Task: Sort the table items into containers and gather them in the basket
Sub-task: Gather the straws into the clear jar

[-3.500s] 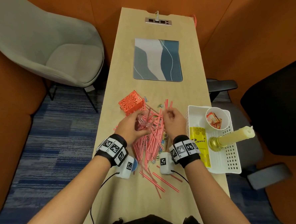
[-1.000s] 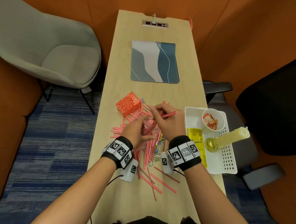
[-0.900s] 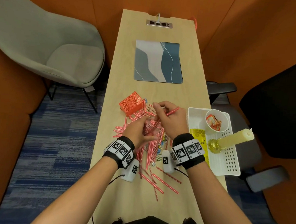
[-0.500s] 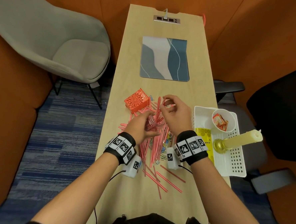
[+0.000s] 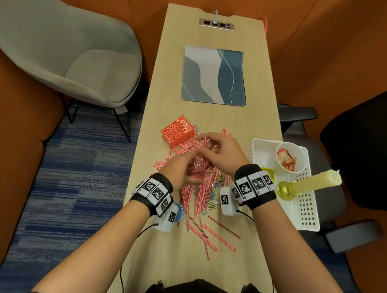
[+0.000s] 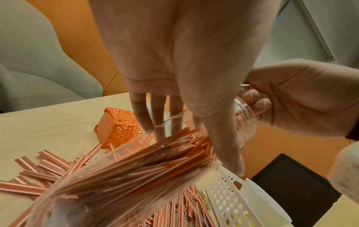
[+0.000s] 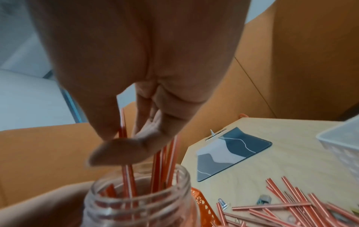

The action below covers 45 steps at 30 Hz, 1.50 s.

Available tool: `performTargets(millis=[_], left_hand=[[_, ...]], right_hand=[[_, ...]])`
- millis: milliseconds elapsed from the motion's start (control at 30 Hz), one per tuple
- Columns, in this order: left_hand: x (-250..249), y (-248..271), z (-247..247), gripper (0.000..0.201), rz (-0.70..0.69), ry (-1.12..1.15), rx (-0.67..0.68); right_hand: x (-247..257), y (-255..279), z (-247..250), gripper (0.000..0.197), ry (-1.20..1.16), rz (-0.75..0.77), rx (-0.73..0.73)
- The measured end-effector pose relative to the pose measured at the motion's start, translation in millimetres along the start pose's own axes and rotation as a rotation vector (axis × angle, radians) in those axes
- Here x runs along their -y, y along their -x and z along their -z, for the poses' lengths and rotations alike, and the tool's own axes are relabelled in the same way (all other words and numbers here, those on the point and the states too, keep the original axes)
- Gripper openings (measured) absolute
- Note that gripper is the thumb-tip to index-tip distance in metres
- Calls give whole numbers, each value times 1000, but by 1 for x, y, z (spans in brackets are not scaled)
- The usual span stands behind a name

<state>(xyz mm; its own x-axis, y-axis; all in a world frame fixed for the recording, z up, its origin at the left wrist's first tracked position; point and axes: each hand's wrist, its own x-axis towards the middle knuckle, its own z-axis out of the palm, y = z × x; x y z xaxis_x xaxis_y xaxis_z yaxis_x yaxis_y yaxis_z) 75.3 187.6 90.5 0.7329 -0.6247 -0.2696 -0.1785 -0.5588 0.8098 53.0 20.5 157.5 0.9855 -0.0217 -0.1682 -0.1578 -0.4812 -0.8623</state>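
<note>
My left hand [image 5: 182,171] grips a clear glass jar [image 5: 200,167] that stands tilted over the pile and holds several red-striped sticks [image 6: 155,155]. My right hand [image 5: 219,151] hovers just above the jar's mouth [image 7: 139,184]. Its thumb and fingers pinch one red stick [image 7: 122,127] whose lower end is inside the jar. Many more red-striped sticks [image 5: 206,217] lie scattered on the table, mixed with coloured paper clips [image 5: 211,204]. An orange lattice box [image 5: 177,134] stands just beyond my hands. The white perforated basket [image 5: 306,205] sits at the right edge.
In the basket stand a paper cup of sachets [image 5: 290,156], a yellow packet [image 5: 268,171] and a candle in a gold holder [image 5: 310,183]. A blue lid [image 5: 180,210] lies under my left wrist. A grey-blue mat [image 5: 215,75] lies farther up the table.
My right hand took a red stick from the pile, turned it upright and lowered its end into the jar. My left hand kept hold of the jar.
</note>
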Motion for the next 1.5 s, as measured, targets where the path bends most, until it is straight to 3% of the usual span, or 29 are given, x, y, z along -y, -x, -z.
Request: performTargets(millis=[67,200,300,400,567,800,867,967,1067,1100,1300,1400,1500], left_hand=[[-2,0,0,99,-11,1,17],[-2,2,1,100,-2,-9,-6],[-2,4,2,99,-3,-9,-11],[-1,5,2,92,6,30,-48],[-2,4,4,95,-24,25,-139],[-2,6,3,95,-32,-52,-137],[-1,6,3,94,-35,-61,-132],[0,8,1,92,-41,-69,-124],[0,8,1,93,-29,-74,-116],[0,8,0,94,-22,-74,-122],[-1,8,2,90,1,-16,-167],[4,9,4,89,34,-9,-167],[9,10,3,93,42,-29,-167]], right_hand=[[3,-2,4,13,49,-7,-46],[-2,-1,13,40,88,-84,-190],[-3,4,18,20,28,-162,-138],[-6,10,19,21,-35,-210,-188],[-14,19,8,51,-126,-276,-230],[-19,25,-6,107,-127,-278,-339],[-22,23,-2,96,-189,-306,-325],[-25,19,2,59,-152,-319,-266],[-21,21,-2,23,-137,-246,-269],[-19,23,-6,18,-113,-214,-280],[-19,30,-32,17,245,-24,-222],[-24,30,-25,31,80,-29,-275],[-29,30,-19,19,-88,-36,-364]])
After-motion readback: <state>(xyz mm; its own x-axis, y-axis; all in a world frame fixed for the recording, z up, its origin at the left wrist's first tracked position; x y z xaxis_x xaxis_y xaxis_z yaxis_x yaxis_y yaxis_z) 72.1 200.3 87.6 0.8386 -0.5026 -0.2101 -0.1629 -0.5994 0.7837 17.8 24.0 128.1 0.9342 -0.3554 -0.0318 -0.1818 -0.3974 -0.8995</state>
